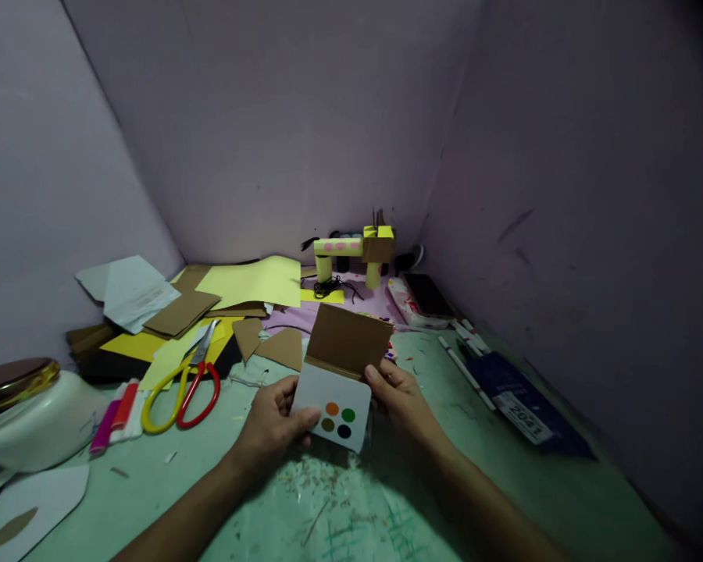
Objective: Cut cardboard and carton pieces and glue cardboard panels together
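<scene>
Both my hands hold a folded cardboard piece [316, 390] above the table. Its lower panel is white with several coloured dots: orange, green, olive and near-black. The upper panel is bare brown cardboard, tilted up and back from the crease. My left hand [274, 420] grips the lower left edge, thumb on the white face beside the olive dot. At the right edge near the crease, my right hand [403, 400] pinches the piece, its thumb on the front. Fingers behind the piece are partly hidden.
Left of my hands lie scissors [199, 363] with yellow and red handles, markers [117, 414] and a white rounded object [41, 421]. Behind are yellow paper [251, 281], cardboard scraps [278, 349] and a yellow paper animal figure [343, 247]. A phone [427, 295] and blue packet [521, 406] sit right.
</scene>
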A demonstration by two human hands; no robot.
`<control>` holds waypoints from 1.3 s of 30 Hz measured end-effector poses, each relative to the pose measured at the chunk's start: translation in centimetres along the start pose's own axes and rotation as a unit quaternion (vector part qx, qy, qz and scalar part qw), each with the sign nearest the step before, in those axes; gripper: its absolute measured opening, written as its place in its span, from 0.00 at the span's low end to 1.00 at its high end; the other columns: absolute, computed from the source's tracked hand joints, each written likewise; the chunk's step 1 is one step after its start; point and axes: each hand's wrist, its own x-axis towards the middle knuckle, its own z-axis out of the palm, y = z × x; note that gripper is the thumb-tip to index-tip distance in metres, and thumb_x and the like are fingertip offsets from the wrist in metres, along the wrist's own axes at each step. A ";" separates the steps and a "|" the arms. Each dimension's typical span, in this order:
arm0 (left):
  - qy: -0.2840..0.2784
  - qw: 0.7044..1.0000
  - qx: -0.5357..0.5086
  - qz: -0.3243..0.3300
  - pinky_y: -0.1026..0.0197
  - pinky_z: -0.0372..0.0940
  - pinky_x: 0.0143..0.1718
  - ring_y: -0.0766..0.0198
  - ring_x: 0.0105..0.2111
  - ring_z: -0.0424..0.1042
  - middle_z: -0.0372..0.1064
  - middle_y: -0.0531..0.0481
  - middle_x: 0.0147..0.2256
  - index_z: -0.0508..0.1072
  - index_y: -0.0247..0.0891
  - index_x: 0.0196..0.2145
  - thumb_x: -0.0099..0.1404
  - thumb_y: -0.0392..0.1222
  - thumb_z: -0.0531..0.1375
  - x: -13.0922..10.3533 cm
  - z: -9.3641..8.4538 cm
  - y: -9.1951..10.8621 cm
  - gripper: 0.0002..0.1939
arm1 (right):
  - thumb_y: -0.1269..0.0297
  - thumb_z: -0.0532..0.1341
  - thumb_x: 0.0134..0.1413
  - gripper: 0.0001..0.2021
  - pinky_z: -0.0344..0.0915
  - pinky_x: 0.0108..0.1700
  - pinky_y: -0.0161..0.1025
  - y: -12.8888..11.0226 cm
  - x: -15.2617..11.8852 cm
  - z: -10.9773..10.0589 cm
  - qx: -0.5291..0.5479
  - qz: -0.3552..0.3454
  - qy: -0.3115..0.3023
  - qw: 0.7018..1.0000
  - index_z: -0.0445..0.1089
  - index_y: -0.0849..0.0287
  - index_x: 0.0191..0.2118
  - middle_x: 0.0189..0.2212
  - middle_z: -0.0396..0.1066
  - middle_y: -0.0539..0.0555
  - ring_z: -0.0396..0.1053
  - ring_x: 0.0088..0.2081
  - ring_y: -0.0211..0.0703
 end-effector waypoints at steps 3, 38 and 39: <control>0.005 1.000 0.005 -0.007 0.68 0.58 0.14 0.64 0.21 0.69 0.75 0.43 0.28 0.72 0.29 0.38 0.46 0.45 0.69 -0.1 0.0 0.2 0.23 | 0.52 0.68 0.42 0.14 0.54 0.21 0.32 -0.2 -0.2 0.2 -0.006 0.005 -0.003 1.000 0.71 0.59 0.24 0.17 0.64 0.46 0.56 0.18 0.33; 0.261 0.705 0.635 -0.177 0.50 0.61 0.30 0.36 0.37 0.71 0.71 0.26 0.37 0.67 0.29 0.45 0.58 0.41 0.51 0.7 -12.3 2.0 0.20 | 0.75 0.69 0.31 0.16 0.67 0.47 0.55 -0.8 -0.6 0.6 0.207 0.166 0.069 0.962 0.76 0.61 0.35 0.29 0.79 0.57 0.76 0.31 0.53; 0.259 0.707 0.633 -0.181 0.51 0.61 0.29 0.37 0.37 0.71 0.71 0.27 0.37 0.66 0.29 0.46 0.57 0.40 0.51 0.7 -12.2 2.2 0.20 | 0.75 0.69 0.31 0.16 0.67 0.47 0.55 -0.8 -0.6 0.6 0.207 0.164 0.066 0.962 0.76 0.61 0.35 0.29 0.79 0.57 0.76 0.32 0.54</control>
